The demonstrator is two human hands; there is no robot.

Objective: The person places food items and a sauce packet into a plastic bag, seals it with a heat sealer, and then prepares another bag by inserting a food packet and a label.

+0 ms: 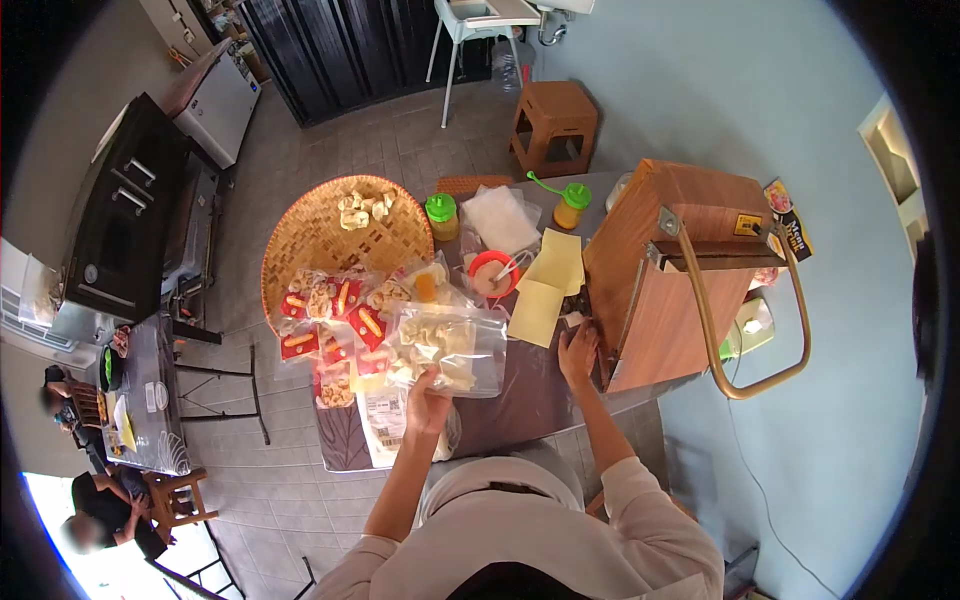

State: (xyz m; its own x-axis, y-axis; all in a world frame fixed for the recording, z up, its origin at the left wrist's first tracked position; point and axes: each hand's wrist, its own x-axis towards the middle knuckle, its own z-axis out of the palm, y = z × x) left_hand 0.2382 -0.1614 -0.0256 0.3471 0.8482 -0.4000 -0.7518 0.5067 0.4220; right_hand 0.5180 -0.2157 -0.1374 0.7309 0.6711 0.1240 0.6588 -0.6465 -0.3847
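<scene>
My left hand [428,405] is closed on the lower edge of a clear plastic bag [488,350] that holds pale, folded pieces like dumplings or crackers. Beneath and left of it lie several filled packets with red labels [368,326], partly covered by the bag. My right hand [578,355] rests by the base of a wooden box [640,330], its fingers stretched toward a small white item [573,320] and dark things. What it touches there is too small to make out. Yellow paper sheets [540,305] lie just left of that hand.
A round woven tray [290,225] with pale pieces stands at the table's far left. Two green-capped jars [441,217], a red bowl [493,274] and a white stack [502,218] sit farther back. The box has a curved metal handle [725,385]. People sit at another table [155,435].
</scene>
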